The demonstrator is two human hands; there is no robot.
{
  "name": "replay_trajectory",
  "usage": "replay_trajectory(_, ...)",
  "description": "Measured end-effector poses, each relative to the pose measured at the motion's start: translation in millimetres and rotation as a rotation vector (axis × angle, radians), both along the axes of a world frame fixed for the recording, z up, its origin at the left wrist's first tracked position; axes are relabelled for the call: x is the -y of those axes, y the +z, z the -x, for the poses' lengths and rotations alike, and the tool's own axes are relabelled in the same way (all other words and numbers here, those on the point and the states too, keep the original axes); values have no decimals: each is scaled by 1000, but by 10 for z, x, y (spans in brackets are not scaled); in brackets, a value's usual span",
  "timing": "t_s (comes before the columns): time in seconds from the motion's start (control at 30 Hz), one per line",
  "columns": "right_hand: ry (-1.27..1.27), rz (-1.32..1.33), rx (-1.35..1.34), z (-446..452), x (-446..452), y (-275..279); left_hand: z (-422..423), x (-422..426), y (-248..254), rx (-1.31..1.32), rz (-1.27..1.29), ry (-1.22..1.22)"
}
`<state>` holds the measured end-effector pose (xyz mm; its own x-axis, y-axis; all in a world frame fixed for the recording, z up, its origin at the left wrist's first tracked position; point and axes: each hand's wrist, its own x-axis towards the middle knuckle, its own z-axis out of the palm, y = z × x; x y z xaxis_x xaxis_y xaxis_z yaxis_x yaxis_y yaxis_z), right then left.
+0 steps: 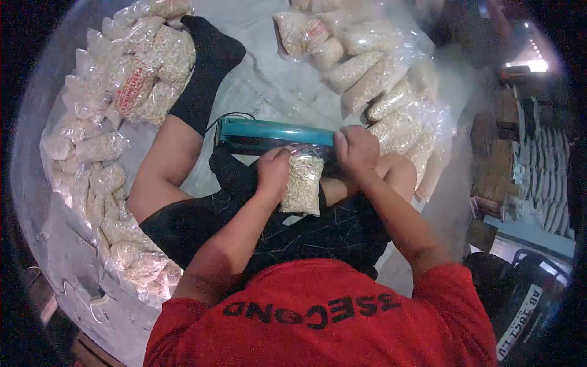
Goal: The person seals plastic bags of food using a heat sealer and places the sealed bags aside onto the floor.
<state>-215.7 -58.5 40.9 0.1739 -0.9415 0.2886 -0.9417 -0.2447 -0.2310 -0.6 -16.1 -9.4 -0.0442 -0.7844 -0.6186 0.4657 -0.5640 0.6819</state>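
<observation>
A teal bag sealer (278,130) lies across my lap area, its long arm lowered. Just below it hangs a clear plastic bag (302,186) filled with small pale pieces, its top edge at the sealer's jaw. My left hand (274,172) is closed on the bag's upper left corner. At the sealer's right end, my right hand (357,150) is wrapped around the tip of the arm. Whether the bag's mouth lies fully between the jaws is hidden.
Filled clear bags (137,79) are heaped along the left, some with red print. More filled bags (379,82) lie in a row at the upper right. A pale sheet (281,79) covers the floor. A dark motorcycle part with a number plate (520,321) stands at the lower right.
</observation>
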Motion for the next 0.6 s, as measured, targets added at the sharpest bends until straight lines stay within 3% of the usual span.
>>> replay_trajectory(0.1,-29,-48,-6,-44,-17,136,17,-16,-82,-58,92,23)
replay_trajectory(0.17,-39,-81,-32,-66,-24,381,-8,8,-22,114,62,-57)
replay_trajectory(0.23,-64,-149,-45,-171,-48,620,17,35,-329,45,59,-16)
replay_trajectory(0.33,-83,-55,-90,-233,-81,921,13,-26,-355,-67,48,-9)
replay_trajectory(0.43,-19,14,-41,-103,-136,845,83,24,-325,-235,68,30)
replay_trajectory(0.47,26,206,-9,-79,-220,845,81,28,-317,-236,46,34)
replay_trajectory(0.5,32,211,-2,-81,-337,838,51,24,-322,-234,18,45)
replay_trajectory(0.57,-141,451,161,-106,-686,801,16,8,-436,-202,33,49)
replay_trajectory(0.6,-168,337,254,-112,-907,704,15,-6,-382,-181,65,27)
